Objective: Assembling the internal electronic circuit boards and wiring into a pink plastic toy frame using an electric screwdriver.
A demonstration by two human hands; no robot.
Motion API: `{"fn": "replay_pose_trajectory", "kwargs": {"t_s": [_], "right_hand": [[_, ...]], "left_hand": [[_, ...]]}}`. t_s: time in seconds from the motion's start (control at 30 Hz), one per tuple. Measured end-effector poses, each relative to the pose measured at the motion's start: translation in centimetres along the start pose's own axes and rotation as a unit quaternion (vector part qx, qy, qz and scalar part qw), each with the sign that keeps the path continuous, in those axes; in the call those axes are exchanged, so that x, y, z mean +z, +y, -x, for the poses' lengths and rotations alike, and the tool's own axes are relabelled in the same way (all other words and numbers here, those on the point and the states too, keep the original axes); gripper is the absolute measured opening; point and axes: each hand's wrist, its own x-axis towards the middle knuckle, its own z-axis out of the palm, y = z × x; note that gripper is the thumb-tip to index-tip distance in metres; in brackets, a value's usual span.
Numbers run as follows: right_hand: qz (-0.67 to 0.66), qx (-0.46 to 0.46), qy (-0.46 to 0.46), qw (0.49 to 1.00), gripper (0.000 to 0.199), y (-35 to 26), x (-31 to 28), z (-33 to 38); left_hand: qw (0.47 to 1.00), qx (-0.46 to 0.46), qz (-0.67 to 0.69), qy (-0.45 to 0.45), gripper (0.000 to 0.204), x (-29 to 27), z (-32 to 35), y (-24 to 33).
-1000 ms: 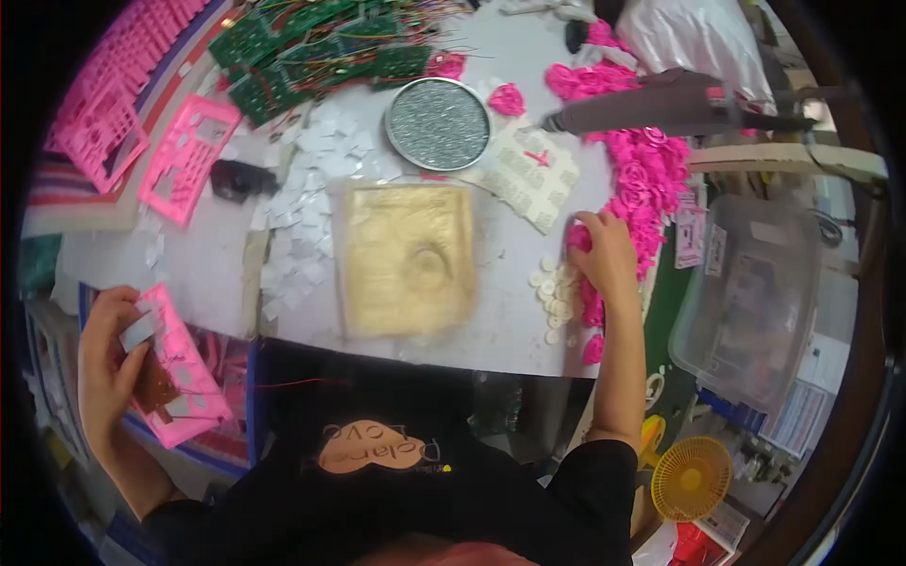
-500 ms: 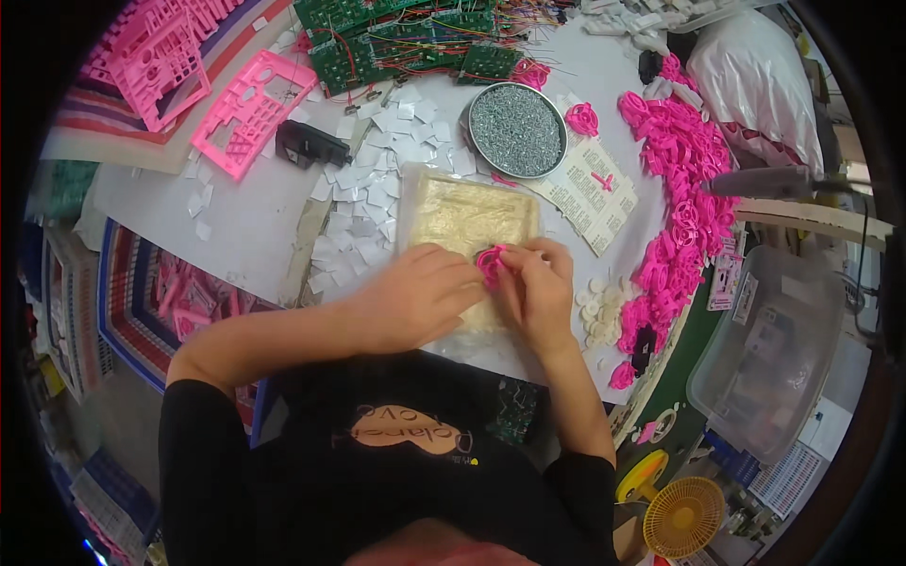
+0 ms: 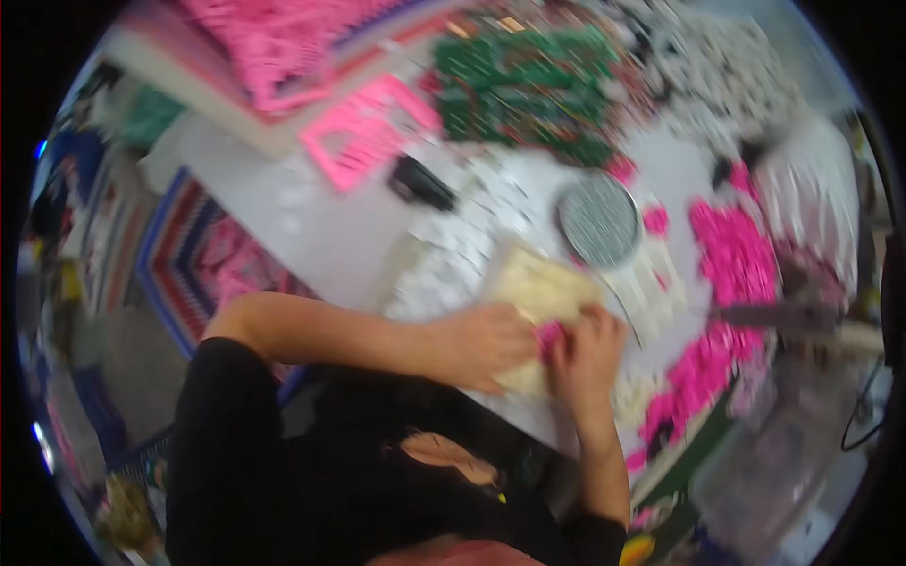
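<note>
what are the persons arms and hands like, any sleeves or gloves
Both hands are bare: no gloves show on the left hand or the right hand. The forearms are uncovered too. A black short-sleeved top ends near the upper arms. The picture is too blurred to tell rings or a watch.

Left hand [image 3: 486,344]: rests on the tan block [image 3: 538,294], fingers curled beside a small pink piece [image 3: 548,336].
Right hand [image 3: 587,351]: touches the same pink piece from the other side; the two hands meet over the block.
Pink piece: pinched between both hands; its shape is blurred.
Tan block: lies on the white tabletop [image 3: 321,231], partly covered by the hands.
Round grey dish [image 3: 598,220]: just beyond the block.
Pink heap [image 3: 731,250]: right of the dish, running down the tabletop's right edge.
White bits [image 3: 453,255]: scattered left of the block.
Green boards [image 3: 524,94]: far side.
Pink frame [image 3: 368,141]: far left, flat.
</note>
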Motion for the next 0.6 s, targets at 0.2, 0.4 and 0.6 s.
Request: {"fn": "replay_pose_trajectory", "kwargs": {"t_s": [0.2, 0.4, 0.6], "right_hand": [[-0.071, 0.034, 0.049, 0.996, 0.016, 1.0, 1.0, 2.3], [-0.096, 0.036, 0.046, 0.994, 0.015, 0.1, 1.5, 1.5], [-0.081, 0.020, 0.088, 0.993, 0.018, 1.6, 1.9, 1.8]], "left_hand": [[0.942, -0.143, 0.157, 0.258, 0.037, -11.4, 2.4, -7.5], [0.553, -0.603, -0.286, 0.498, 0.109, -24.3, 10.7, -19.6], [0.512, -0.740, -0.243, 0.363, 0.104, -20.6, 9.7, -23.7]]}}
